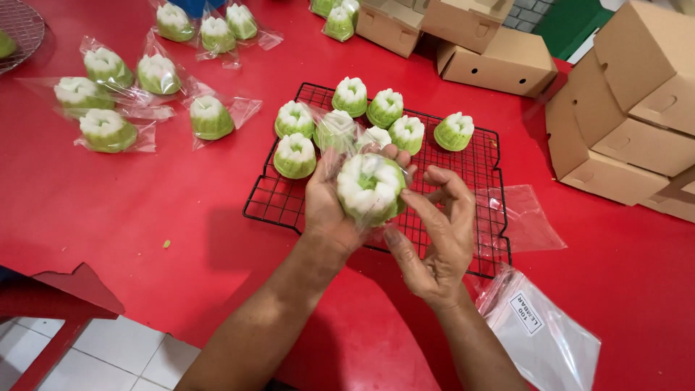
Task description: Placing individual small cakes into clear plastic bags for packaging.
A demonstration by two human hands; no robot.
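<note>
My left hand (327, 206) holds a green and white fluted cake (369, 187) inside a clear plastic bag, just above the near edge of a black wire cooling rack (478, 163). My right hand (434, 235) pinches the bag's lower edge beside the cake. Several more bare green and white cakes (352, 95) stand on the rack's far half.
Bagged cakes (210, 117) lie scattered on the red table (145, 210) at the far left. Brown cardboard boxes (622, 108) stack at the right and back. An empty clear bag (525, 217) and a pack of bags (543, 337) lie near right. A round wire rack (22, 29) sits far left.
</note>
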